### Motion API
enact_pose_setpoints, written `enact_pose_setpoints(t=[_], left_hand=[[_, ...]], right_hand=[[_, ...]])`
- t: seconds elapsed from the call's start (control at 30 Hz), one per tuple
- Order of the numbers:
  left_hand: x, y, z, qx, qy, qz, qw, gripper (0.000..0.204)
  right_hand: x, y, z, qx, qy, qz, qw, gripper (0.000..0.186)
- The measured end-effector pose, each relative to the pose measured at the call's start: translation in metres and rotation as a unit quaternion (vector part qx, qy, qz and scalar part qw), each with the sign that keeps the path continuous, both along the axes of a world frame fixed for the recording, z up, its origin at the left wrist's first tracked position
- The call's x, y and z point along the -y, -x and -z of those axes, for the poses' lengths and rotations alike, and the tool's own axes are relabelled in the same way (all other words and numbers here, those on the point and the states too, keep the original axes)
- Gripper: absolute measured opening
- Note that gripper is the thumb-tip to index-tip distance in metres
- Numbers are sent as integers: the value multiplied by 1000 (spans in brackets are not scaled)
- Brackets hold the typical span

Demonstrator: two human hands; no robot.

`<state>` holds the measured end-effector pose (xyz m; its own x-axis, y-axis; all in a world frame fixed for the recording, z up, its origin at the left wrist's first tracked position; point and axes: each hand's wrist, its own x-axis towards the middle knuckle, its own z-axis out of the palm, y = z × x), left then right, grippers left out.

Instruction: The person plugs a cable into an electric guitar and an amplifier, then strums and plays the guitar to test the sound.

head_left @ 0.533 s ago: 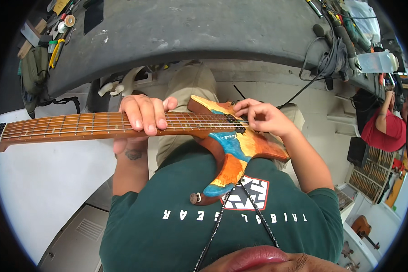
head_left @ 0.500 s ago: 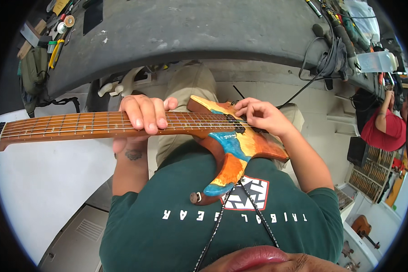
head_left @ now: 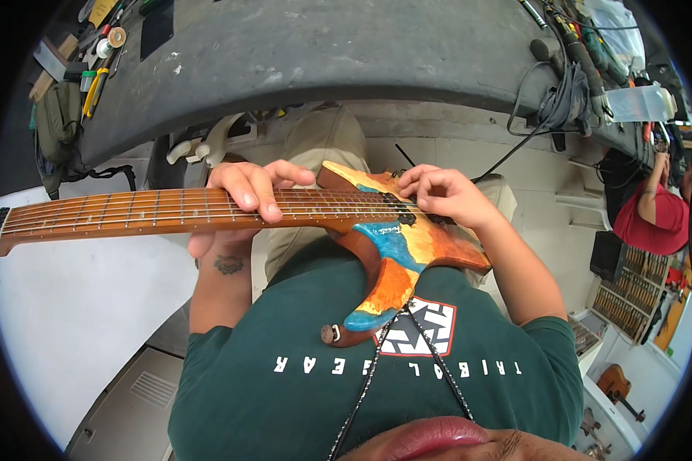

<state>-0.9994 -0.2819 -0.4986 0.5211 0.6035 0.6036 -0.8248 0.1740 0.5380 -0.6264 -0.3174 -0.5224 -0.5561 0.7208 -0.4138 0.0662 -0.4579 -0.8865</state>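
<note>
An electric guitar (head_left: 396, 280) with a blue, yellow and orange-brown body lies across my lap, its long wooden neck (head_left: 131, 213) reaching left with no tuning-peg headstock. My left hand (head_left: 246, 188) wraps the neck near the body; some fingertips press on the strings, another finger stretches rightward, and the thumb shows below the neck. Over the strings by the dark pickup, my right hand (head_left: 446, 194) has thumb and forefinger pinched together. Whether a pick is between them is hidden.
A dark workbench (head_left: 323, 54) spans the far side, with tools and a green bag (head_left: 58, 119) at its left. Cables (head_left: 565, 100) and a clear bottle (head_left: 640, 104) are at its right. A white surface (head_left: 77, 307) lies under the neck. Another person in red (head_left: 653, 219) sits at right.
My left hand's fingers have shifted on the neck: one finger now lifts and stretches to the right, while others press nearer the strings. My right hand has barely moved.
</note>
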Motion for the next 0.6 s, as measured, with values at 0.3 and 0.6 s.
enact_pose_setpoints(t=[0.3, 0.6], left_hand=[[-5, 13, -6, -2, -40, -7, 999, 53], [15, 29, -34, -29, 62, -47, 997, 72]], right_hand=[[2, -2, -3, -18, -27, -11, 999, 10], [7, -1, 2, 25, -50, 13, 998, 9]])
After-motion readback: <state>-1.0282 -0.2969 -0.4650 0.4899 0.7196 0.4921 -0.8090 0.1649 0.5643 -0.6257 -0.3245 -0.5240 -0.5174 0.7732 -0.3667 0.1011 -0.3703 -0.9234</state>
